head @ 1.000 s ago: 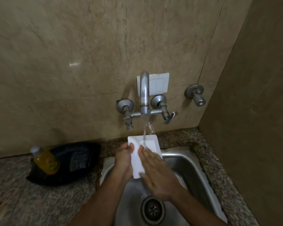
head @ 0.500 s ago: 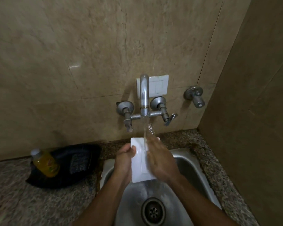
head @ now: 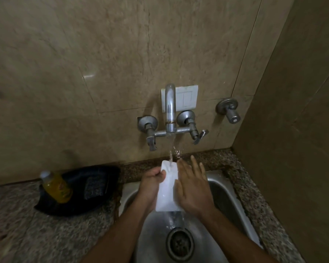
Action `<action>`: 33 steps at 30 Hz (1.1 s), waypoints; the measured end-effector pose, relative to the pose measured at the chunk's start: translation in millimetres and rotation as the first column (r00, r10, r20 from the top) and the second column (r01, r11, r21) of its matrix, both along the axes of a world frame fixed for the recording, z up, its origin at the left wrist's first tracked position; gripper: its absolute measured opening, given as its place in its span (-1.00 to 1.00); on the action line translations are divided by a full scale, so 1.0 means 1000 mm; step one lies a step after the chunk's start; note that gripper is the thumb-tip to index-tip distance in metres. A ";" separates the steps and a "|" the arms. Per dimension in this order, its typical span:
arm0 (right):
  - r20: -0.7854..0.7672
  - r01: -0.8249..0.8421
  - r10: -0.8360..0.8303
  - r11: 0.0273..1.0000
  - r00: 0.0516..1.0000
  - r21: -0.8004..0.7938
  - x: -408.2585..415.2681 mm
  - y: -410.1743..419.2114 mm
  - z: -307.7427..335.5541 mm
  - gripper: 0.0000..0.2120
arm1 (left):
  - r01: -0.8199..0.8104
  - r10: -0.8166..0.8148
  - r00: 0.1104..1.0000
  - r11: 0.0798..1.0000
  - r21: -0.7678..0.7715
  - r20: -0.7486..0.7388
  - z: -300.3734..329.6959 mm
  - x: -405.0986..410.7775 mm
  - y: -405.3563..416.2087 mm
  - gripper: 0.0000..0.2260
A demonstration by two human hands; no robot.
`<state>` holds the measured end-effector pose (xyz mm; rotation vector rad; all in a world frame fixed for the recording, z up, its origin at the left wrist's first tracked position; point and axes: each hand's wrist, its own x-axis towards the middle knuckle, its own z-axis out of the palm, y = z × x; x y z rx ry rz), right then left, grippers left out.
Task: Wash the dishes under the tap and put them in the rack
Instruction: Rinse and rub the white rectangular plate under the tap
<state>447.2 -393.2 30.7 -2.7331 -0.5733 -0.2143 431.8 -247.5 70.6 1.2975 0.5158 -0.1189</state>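
Observation:
A white rectangular dish (head: 166, 188) is held tilted over the steel sink (head: 222, 196), under the stream running from the wall tap (head: 169, 109). My left hand (head: 150, 184) grips the dish's left edge near its top. My right hand (head: 193, 185) lies flat, fingers spread, on the dish's right side and covers that part. Water runs off the dish's lower edge toward the drain (head: 179, 243). No rack is in view.
A yellow-liquid bottle (head: 55, 186) leans on a black bag (head: 84, 190) on the granite counter (head: 27, 234) left of the sink. A separate valve (head: 229, 110) juts from the wall at right. A side wall stands close on the right.
My right hand slid up the dish from its lower part to its upper right, fingers now reaching past the top edge. The dish tilted more edge-on; my left hand kept its grip.

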 end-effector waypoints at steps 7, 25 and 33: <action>0.040 -0.347 0.349 0.936 0.936 -0.050 -0.019 -0.010 0.007 -0.27 | -0.114 0.116 0.993 0.980 -0.165 0.004 0.013 0.042 -0.016 -0.79; -0.649 0.606 0.141 0.255 0.748 0.754 0.002 -0.039 -0.021 -0.77 | 0.021 -0.022 1.000 0.952 -0.305 -0.001 -0.012 0.006 -0.007 -0.82; -0.678 0.706 0.347 0.061 0.648 0.706 0.015 -0.028 -0.009 -0.73 | 0.054 -0.058 0.998 0.939 -0.339 -0.002 -0.003 0.012 0.009 -0.73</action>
